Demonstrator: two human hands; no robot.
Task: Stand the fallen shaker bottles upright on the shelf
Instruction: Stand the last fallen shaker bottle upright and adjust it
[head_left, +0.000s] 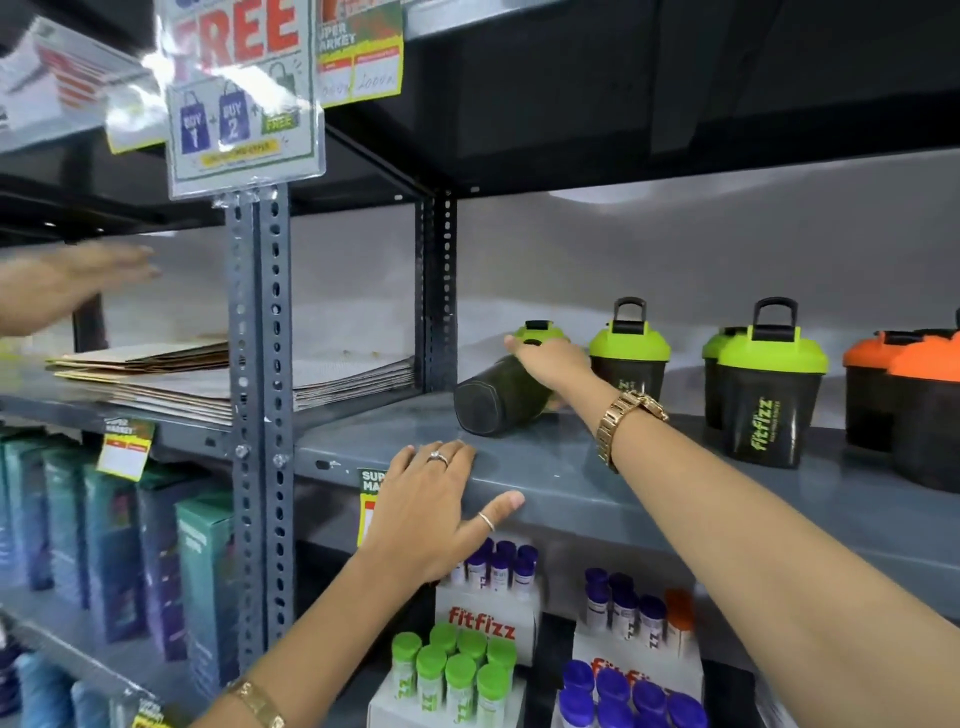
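So at this point you were pretty much mid-job. One fallen shaker bottle (506, 389) was lying on its side on the grey shelf (571, 467), flat bottom pointing out toward the front-left and its lime green lid (537, 332) aimed at the back wall. Your right hand (550, 364) was wrapped over it up near the lid end, fingers closed around the body, so I'd call that a grip. It wasn't upright yet though, so that one was left to do.

Your left hand (436, 509) wasn't holding anything. It was flat and spread on the front lip of the shelf, thumb hooked under the edge, looked like bracing to me.

The rest looked done as far as I could see: a green-lidded shaker (629, 353) stood just beside your right hand, another green one (769, 384) with a second tucked behind it further right, and the orange-lidded ones (909, 395) at the edge of view, all upright. Couldn't tell if more were down past the frame.

The bottle itself: dark, nearly black see-through plastic, straight-ish tapered sides, chunky green cap with a black flip bit. The standing ones had a black loop handle and "fitfizz" lettering; on the fallen one I couldn't make that out.
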